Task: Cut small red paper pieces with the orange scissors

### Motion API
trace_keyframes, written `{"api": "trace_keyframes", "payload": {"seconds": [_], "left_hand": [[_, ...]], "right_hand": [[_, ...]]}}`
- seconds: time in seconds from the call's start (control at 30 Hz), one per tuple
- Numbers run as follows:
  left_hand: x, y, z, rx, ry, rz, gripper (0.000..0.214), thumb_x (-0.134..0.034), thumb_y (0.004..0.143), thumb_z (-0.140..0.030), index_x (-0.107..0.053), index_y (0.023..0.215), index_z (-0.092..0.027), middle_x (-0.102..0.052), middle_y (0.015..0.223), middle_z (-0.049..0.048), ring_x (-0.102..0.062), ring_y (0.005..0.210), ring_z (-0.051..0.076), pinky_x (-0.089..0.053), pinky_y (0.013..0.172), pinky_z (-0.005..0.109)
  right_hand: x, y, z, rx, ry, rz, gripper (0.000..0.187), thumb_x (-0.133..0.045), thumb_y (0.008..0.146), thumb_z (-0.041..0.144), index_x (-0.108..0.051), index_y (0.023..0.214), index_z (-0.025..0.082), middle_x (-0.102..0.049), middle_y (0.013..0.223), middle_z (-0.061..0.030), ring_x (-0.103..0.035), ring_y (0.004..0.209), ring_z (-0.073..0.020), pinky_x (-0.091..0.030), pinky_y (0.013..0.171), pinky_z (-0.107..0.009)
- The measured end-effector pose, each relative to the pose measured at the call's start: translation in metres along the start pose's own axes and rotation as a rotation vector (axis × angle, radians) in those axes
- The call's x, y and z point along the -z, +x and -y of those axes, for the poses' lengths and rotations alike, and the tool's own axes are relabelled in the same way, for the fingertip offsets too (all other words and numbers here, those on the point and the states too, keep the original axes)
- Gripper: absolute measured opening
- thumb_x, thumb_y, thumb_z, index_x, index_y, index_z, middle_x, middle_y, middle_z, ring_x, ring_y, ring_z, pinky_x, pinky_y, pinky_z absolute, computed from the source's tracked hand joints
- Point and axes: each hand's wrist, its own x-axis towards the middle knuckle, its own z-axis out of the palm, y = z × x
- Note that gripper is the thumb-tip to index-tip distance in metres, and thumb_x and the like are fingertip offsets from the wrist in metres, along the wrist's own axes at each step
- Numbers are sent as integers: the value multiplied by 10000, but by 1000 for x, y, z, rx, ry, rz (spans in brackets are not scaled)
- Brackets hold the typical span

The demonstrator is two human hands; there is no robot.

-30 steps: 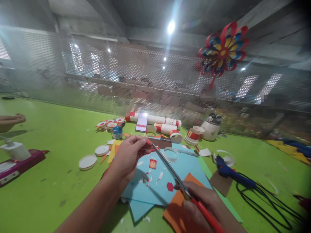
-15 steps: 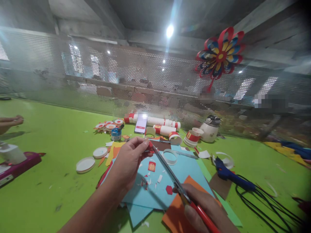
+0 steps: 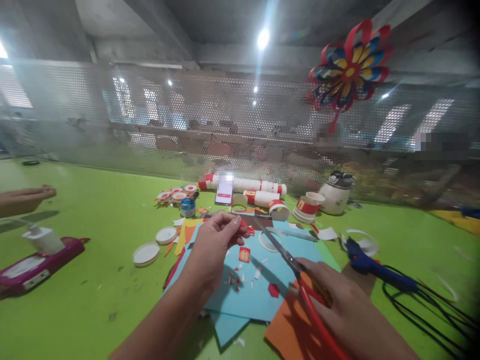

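Observation:
Between the thumb and fingers of my left hand (image 3: pixel 217 240) is a small piece of red paper (image 3: pixel 244 226). My right hand (image 3: pixel 330 295) grips red-handled scissors (image 3: pixel 288 260), whose blades point up and left, their tips just right of the red piece and apart from it. Below both hands lies a light blue sheet (image 3: pixel 240 300). On it are a square red-and-gold label (image 3: pixel 244 255), a red hexagon (image 3: pixel 273 290), small white and red scraps (image 3: pixel 234 280) and a white ring (image 3: pixel 270 240). An orange sheet (image 3: pixel 288 325) lies under my right hand.
A blue glue gun (image 3: pixel 378 270) with black cable lies right. White lids (image 3: pixel 146 254), a purple power strip (image 3: pixel 48 262) and another person's hand (image 3: pixel 28 199) are left. Behind stand a phone (image 3: pixel 224 192), paper tubes (image 3: pixel 262 198), a blue-lidded jar (image 3: pixel 188 207) and a bottle (image 3: pixel 336 192).
The scissors have drawn back from the red paper, and their blades have spread a little. The view has shifted slightly left. The other person's hand shows further into view.

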Motion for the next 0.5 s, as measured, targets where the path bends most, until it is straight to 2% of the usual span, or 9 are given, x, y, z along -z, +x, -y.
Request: {"api": "trace_keyframes", "payload": {"seconds": [0.07,0.23,0.5], "left_hand": [[0,-1,0,0,4,18,158,-656,732,-253,-564,669,-142,-604,625,2,-523,569,94,-419,577,227],[0,-3,0,13,33,72,169,-643,749,-279,-557,675,-154,-585,596,2,-525,550,107,-411,546,237],[-1,-2,1,32,31,89,176,-669,716,-279,-575,634,-155,-590,642,13,-533,623,121,-425,592,248]], "right_hand": [[1,0,-2,6,-54,38,357,-510,852,383,-582,1171,239,-649,1087,-106,-607,961,-277,-462,832,-407],[-3,-2,-6,64,-86,62,241,-530,834,325,-647,1039,274,-676,922,-70,-631,796,-243,-463,727,-350],[-13,2,-21,48,-253,134,257,-464,858,269,-603,1071,236,-632,901,-77,-605,810,-248,-426,702,-340]]}}
